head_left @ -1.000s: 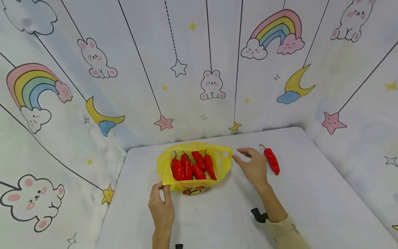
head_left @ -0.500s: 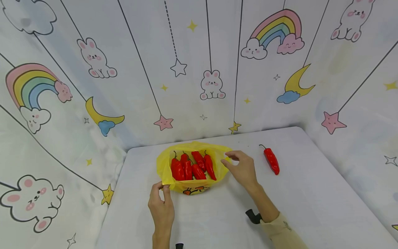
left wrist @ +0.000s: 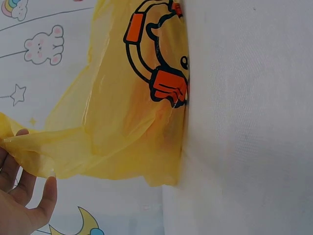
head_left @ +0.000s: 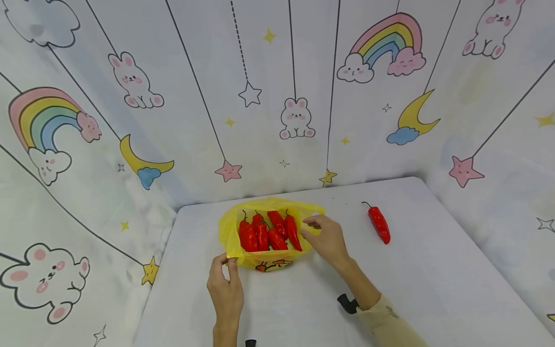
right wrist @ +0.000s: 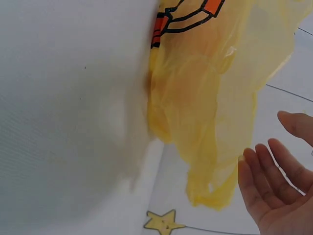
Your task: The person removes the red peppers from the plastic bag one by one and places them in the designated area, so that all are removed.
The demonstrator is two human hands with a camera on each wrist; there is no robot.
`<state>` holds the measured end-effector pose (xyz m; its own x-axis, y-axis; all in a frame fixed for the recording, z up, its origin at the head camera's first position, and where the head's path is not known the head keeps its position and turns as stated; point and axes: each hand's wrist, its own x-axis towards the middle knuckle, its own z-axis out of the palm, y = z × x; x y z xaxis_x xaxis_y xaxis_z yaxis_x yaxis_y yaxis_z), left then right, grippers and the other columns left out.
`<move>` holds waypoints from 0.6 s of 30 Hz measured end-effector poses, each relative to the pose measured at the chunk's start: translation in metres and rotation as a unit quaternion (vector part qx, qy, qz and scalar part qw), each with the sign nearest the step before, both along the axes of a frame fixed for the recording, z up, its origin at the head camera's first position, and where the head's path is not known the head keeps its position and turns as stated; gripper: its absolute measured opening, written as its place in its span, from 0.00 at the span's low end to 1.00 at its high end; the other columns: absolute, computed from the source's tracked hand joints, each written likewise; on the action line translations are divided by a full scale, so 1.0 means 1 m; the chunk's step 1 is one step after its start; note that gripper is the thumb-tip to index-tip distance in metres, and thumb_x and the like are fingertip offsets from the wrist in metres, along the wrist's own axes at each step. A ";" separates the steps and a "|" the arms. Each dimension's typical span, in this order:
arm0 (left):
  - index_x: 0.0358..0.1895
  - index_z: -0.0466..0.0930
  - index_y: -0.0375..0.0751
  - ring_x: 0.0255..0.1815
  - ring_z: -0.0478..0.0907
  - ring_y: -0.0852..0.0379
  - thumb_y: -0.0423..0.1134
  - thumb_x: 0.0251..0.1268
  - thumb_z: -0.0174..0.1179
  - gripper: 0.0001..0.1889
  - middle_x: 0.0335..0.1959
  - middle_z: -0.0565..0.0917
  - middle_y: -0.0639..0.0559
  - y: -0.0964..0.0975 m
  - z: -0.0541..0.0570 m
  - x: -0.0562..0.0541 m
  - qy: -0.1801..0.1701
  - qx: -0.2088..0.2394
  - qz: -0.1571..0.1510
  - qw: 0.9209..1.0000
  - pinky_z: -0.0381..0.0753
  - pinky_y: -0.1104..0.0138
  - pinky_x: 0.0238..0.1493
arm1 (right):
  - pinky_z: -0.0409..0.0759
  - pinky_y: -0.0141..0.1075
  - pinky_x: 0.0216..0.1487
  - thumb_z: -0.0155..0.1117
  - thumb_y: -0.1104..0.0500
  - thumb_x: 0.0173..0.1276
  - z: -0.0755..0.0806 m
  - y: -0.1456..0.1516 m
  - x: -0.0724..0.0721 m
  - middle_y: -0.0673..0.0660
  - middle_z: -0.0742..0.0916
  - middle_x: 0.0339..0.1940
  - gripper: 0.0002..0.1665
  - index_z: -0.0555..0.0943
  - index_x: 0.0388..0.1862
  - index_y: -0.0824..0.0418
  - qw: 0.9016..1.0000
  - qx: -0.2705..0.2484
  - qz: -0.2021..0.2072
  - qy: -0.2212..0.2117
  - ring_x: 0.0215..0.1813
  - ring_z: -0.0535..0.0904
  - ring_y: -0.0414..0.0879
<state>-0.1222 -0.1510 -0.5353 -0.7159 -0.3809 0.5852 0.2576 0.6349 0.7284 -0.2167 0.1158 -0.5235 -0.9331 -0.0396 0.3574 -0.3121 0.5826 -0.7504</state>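
A yellow plastic bag [head_left: 230, 231] stands with its mouth spread, several red peppers [head_left: 261, 237] lying inside. My left hand [head_left: 226, 288] pinches the bag's near left corner between thumb and fingers; the left wrist view shows the yellow film [left wrist: 105, 105] stretched away from that hand [left wrist: 22, 205]. Over the bag's right rim hovers my right hand [head_left: 328, 239], thumb and fingers apart with nothing between them. In the right wrist view its fingers [right wrist: 259, 176] are loosely bent beside the bag's side [right wrist: 190, 103]. One more red pepper [head_left: 379, 224] lies on the table to the right.
A white-covered table [head_left: 433, 270] backs onto a fabric wall [head_left: 260, 144] printed with rabbits, stars and rainbows. Dark camera mounts [head_left: 348, 304] are worn at the wrists. The bag's front carries an orange and black print [right wrist: 213, 7].
My right hand has moved left from beside the bag's right handle to over its rim. The left hand keeps its grip, and the peppers have not moved.
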 end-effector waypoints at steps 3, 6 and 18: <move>0.49 0.81 0.35 0.45 0.82 0.57 0.32 0.77 0.60 0.06 0.44 0.87 0.49 0.000 0.000 0.000 0.010 -0.001 0.000 1.000 0.73 0.85 0.50 | 0.85 0.52 0.55 0.80 0.56 0.64 -0.004 -0.004 -0.001 0.55 0.90 0.46 0.19 0.87 0.51 0.61 1.000 0.008 0.006 -0.009 0.51 0.86 0.57; 0.49 0.81 0.35 0.45 0.81 0.58 0.32 0.77 0.60 0.05 0.43 0.87 0.50 -0.001 0.000 0.001 0.012 0.001 -0.001 1.000 0.72 0.85 0.50 | 0.84 0.51 0.56 0.80 0.56 0.64 -0.007 -0.006 -0.002 0.57 0.90 0.47 0.19 0.87 0.51 0.61 1.000 0.019 0.009 -0.020 0.51 0.86 0.57; 0.50 0.81 0.34 0.46 0.82 0.54 0.32 0.77 0.61 0.06 0.44 0.87 0.48 -0.004 -0.003 0.000 0.002 -0.002 0.000 1.000 0.73 0.84 0.51 | 0.86 0.47 0.50 0.82 0.54 0.61 -0.017 -0.016 -0.007 0.57 0.91 0.47 0.21 0.88 0.50 0.60 0.998 0.049 0.009 -0.045 0.49 0.86 0.54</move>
<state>-0.1219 -0.1550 -0.5386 -0.7136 -0.3789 0.5892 0.2599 0.6378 0.7250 -0.2233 0.1000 -0.5403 -0.9599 -0.0868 0.2667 -0.2576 0.6489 -0.7160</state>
